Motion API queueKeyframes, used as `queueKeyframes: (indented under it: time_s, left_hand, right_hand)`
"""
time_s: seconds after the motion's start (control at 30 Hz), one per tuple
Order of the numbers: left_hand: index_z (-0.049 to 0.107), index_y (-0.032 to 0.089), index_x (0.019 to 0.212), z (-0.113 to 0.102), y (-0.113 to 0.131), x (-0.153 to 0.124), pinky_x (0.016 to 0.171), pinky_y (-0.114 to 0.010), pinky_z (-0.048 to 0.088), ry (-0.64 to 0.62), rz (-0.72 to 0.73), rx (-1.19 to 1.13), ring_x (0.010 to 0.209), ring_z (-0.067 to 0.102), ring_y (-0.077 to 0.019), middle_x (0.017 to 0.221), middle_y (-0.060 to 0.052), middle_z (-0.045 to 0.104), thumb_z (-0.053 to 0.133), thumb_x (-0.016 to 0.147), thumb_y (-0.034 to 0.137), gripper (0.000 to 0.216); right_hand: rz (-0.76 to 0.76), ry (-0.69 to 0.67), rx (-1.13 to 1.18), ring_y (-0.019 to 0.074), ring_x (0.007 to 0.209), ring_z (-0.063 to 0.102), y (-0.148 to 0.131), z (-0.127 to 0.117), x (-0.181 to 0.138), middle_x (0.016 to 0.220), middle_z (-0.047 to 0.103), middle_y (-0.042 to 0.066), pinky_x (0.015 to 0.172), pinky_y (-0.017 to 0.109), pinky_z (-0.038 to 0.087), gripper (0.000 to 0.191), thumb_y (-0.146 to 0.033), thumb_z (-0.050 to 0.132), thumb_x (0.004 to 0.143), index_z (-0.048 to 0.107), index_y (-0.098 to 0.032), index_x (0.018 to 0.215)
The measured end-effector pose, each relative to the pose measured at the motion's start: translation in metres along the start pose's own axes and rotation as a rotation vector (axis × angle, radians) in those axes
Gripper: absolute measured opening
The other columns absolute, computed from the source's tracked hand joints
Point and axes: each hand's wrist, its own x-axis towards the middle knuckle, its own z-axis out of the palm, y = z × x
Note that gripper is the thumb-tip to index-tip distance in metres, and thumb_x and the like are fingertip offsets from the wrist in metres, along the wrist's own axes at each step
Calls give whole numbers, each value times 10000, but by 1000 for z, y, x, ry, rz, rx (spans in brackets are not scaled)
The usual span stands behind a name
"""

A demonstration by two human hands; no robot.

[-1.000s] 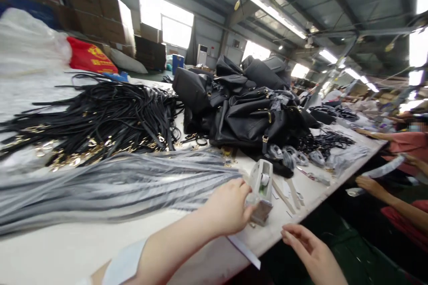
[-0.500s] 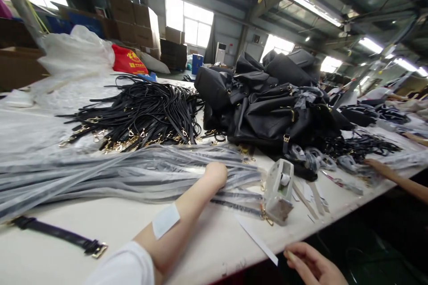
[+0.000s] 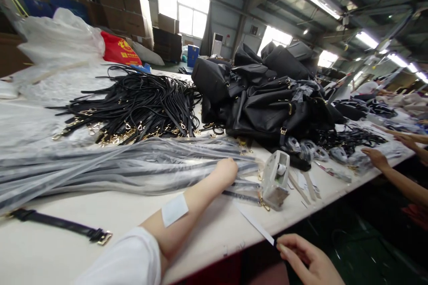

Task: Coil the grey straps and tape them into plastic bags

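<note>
My left hand (image 3: 228,172) is over the right part of a bundle of dark straps in clear plastic sleeves (image 3: 140,169). Its fingers are turned away and hidden, so their grip cannot be seen. Low at the table's front edge, my right hand (image 3: 306,258) has thumb and forefinger pinched together, with a small dark bit at the tips that I cannot make out. Those tips are close to the end of a narrow white strip (image 3: 256,225) that lies over the edge. A tape dispenser (image 3: 274,182) stands right of my left hand, gold clasps (image 3: 264,205) beside it.
A short black buckled strap (image 3: 56,226) lies at the left front. Behind are a heap of thin black straps (image 3: 140,102) with gold hooks and a pile of black bags (image 3: 264,98). On the right, another person's hand (image 3: 376,158) reaches over the table (image 3: 200,249).
My left hand has shifted right along the sleeved straps. My right hand has come closer to the white strip's end. The view has tilted slightly, and more co-workers' hands show at right.
</note>
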Motion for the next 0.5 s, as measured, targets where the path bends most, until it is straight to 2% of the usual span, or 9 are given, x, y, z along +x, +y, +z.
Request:
queueKeyframes:
  time_s: [0.17,0.27,0.37,0.47,0.5]
  left_hand:
    - [632,127,1121,-16,-2,-5,917,-434,531,-20,26,-60,1037,634,-216,1154,-101,645,622,926,323,276]
    - [700,103,962,-33,6,-22,933,-411,505,22,116,-147,1024,654,-254,1005,-130,704,655,878,206,140]
    - [739,124,866,-45,30,-49,902,-343,490,91,265,-287,984,675,-277,881,-128,735,576,884,174,172]
    - [703,167,941,-40,63,-78,741,-237,513,76,443,-573,808,690,-173,864,-48,737,461,958,310,282]
    - [680,150,936,-35,73,-87,659,-225,506,6,483,-849,714,675,-156,795,-46,722,465,951,324,277]
  right_hand:
    - [37,89,-21,251,876,706,-8,2,-24,906,758,71,774,250,567,371,-555,616,841,746,-218,928]
    - [57,131,28,256,874,707,-18,5,-31,910,756,85,804,289,573,362,-543,635,833,741,-209,925]
    - [30,202,183,280,1057,670,-34,12,-29,1133,716,134,966,383,525,449,-505,686,820,666,-194,1144]
    - [-120,219,416,303,1320,496,-55,28,-19,1388,570,157,1113,455,384,717,-483,777,744,517,-204,1351]
    - [-160,185,508,303,1341,468,-61,34,-14,1391,566,148,1118,457,369,719,-485,777,743,515,-210,1353]
